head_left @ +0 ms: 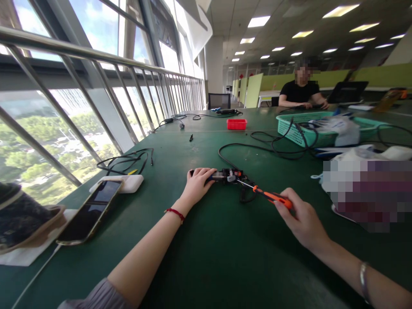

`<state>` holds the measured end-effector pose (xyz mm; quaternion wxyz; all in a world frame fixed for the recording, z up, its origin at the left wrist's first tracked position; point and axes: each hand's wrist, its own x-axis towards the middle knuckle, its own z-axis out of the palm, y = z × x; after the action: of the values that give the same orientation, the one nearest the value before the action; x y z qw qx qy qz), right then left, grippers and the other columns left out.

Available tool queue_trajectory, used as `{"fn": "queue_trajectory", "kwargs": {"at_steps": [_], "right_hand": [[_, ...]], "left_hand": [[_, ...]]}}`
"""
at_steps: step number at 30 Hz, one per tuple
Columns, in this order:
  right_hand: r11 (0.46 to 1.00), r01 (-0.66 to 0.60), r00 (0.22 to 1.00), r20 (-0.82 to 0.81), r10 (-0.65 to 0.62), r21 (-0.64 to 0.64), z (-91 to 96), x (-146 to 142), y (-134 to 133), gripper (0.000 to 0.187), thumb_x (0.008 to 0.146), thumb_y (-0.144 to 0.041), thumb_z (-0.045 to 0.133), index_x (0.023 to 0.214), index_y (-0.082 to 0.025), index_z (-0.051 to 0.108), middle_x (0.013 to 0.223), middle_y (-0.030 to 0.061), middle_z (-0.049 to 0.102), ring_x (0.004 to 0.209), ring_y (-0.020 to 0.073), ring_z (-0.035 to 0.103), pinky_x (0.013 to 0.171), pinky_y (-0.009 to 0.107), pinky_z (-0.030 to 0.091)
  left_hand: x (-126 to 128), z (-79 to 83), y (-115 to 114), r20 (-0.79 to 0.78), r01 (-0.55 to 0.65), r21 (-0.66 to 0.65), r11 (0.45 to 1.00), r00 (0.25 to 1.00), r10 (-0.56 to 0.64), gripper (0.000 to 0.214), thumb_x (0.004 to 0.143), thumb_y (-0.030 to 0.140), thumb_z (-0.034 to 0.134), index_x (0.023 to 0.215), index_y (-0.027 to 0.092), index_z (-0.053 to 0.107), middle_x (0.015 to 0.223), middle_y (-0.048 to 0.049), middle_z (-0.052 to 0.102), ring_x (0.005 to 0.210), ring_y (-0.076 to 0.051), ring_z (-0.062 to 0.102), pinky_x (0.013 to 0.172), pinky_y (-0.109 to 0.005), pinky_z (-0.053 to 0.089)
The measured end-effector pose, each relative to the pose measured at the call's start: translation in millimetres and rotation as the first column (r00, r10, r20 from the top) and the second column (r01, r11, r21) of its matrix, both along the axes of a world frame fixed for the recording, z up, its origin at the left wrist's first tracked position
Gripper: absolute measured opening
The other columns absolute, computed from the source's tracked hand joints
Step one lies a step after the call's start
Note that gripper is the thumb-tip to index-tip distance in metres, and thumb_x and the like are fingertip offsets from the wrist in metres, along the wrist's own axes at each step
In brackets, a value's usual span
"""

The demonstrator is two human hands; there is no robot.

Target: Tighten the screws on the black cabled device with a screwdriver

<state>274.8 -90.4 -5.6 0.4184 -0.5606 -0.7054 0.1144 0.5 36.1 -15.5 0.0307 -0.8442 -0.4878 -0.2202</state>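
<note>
My left hand (198, 182), with a red cord bracelet at the wrist, is closed over the near-left end of a slim dark corded device (221, 175) lying on the green table. Its casing shows a clear or metal section and small orange parts at the right end; I cannot make out its exact kind. My right hand (301, 216) grips the end of an orange and black screwdriver (272, 197). The shaft points left, and its tip is at the device's right end; whether it touches a screw cannot be seen. A black cord loop (247, 195) lies beside that end.
On the left lie a phone (93, 210), a white block (132, 183) and a coiled black cable (125, 161). Farther back are a red tray (236, 124) and a green basket (298, 135) with plastic bags. A person (302, 90) sits across the table.
</note>
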Motion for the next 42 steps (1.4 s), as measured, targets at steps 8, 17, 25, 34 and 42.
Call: {"fn": "queue_trajectory", "kwargs": {"at_steps": [8, 17, 25, 34, 42], "right_hand": [[0.996, -0.089, 0.996, -0.020, 0.089, 0.012, -2.8, -2, -1, 0.018, 0.083, -0.039, 0.054, 0.076, -0.023, 0.049, 0.054, -0.0055, 0.050, 0.043, 0.0106, 0.048, 0.041, 0.021, 0.038], [0.998, -0.038, 0.997, -0.070, 0.035, -0.051, -9.6, 10, 6, 0.053, 0.094, -0.051, 0.031, 0.053, -0.022, 0.046, 0.044, -0.0021, 0.048, 0.037, 0.0103, 0.046, 0.042, 0.024, 0.037], [1.000, 0.002, 0.965, -0.260, -0.002, -0.002, -12.0, 5, 7, 0.027, 0.095, -0.044, 0.037, 0.095, -0.021, 0.051, 0.063, -0.0030, 0.057, 0.044, 0.0105, 0.054, 0.046, 0.023, 0.045], [0.989, 0.088, 0.934, -0.356, -0.040, 0.121, -18.6, 12, 11, 0.028, 0.094, -0.039, 0.045, 0.115, -0.022, 0.053, 0.073, 0.0022, 0.068, 0.077, 0.0206, 0.069, 0.073, 0.038, 0.055], [0.991, 0.052, 0.948, -0.317, -0.010, 0.122, -18.1, 9, 10, 0.029, 0.094, -0.039, 0.044, 0.116, -0.023, 0.052, 0.071, 0.0021, 0.070, 0.086, 0.0225, 0.069, 0.082, 0.043, 0.053]], "left_hand": [[0, -0.5, 1, 0.003, 0.000, -0.002, 1.000, 1.000, 0.000, 0.036, 0.092, 0.031, 0.049, 0.128, 0.030, 0.051, 0.127, -0.0038, 0.059, 0.118, -0.025, 0.047, 0.103, -0.050, 0.030], [-1, -1.7, -1, 0.005, -0.001, 0.008, 1.000, 1.000, 0.001, 0.036, 0.092, 0.030, 0.050, 0.128, 0.030, 0.050, 0.127, -0.0042, 0.059, 0.118, -0.025, 0.047, 0.104, -0.052, 0.029], [0, -2.3, 0, 0.009, 0.002, 0.005, 1.000, 1.000, -0.002, 0.037, 0.092, 0.031, 0.049, 0.129, 0.031, 0.051, 0.127, -0.0045, 0.058, 0.119, -0.025, 0.046, 0.105, -0.052, 0.028], [0, -2.2, 0, 0.001, -0.007, -0.004, 1.000, 1.000, 0.007, 0.037, 0.092, 0.031, 0.049, 0.129, 0.031, 0.050, 0.128, -0.0045, 0.058, 0.119, -0.025, 0.046, 0.104, -0.053, 0.028], [2, 1.5, -2, 0.002, -0.013, -0.016, 1.000, 1.000, 0.013, 0.036, 0.092, 0.030, 0.048, 0.129, 0.031, 0.050, 0.127, -0.0045, 0.058, 0.118, -0.025, 0.047, 0.104, -0.052, 0.029]]}}
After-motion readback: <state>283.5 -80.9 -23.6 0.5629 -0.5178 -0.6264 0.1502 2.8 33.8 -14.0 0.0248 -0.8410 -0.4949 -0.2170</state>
